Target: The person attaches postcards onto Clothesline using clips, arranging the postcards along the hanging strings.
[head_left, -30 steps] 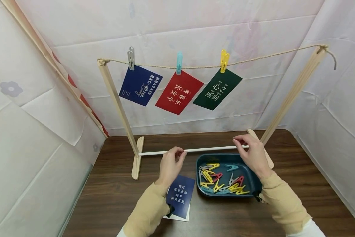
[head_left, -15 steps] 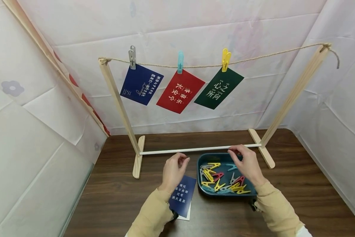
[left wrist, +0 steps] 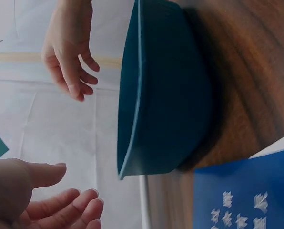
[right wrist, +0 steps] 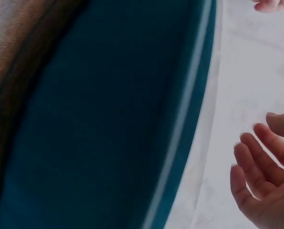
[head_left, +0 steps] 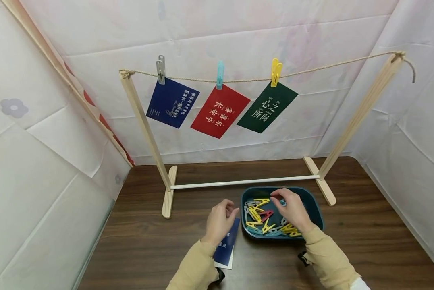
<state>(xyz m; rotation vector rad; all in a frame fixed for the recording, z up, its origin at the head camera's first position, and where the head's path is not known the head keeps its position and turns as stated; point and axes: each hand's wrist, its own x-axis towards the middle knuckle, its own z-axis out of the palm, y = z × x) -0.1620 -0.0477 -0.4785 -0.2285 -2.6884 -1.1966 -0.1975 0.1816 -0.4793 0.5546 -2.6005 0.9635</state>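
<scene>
My left hand (head_left: 218,221), fingers loosely bent and holding nothing, hovers over a stack of cards with a blue card (head_left: 227,247) on top, hiding part of it. In the left wrist view the thumb and fingertips are apart. My right hand (head_left: 291,207) is above the dark teal tray (head_left: 317,209), its fingers relaxed and nothing in them. Several clothespins (head_left: 264,215) in yellow, red, grey and light blue lie in the tray, some of them behind the right hand. In the right wrist view the relaxed fingers (right wrist: 256,162) show beside the tray's rim.
A wooden frame holds a rope (head_left: 322,69) across the back. From it hang a blue card (head_left: 172,102) on a grey clothespin, a red card (head_left: 220,112) on a light blue one, and a green card (head_left: 267,108) on a yellow one. A white rod (head_left: 209,184) joins the frame's feet.
Both hands have come back from the white rod toward me and closer together. The left now covers more of the card stack, and the right has moved left over the tray.
</scene>
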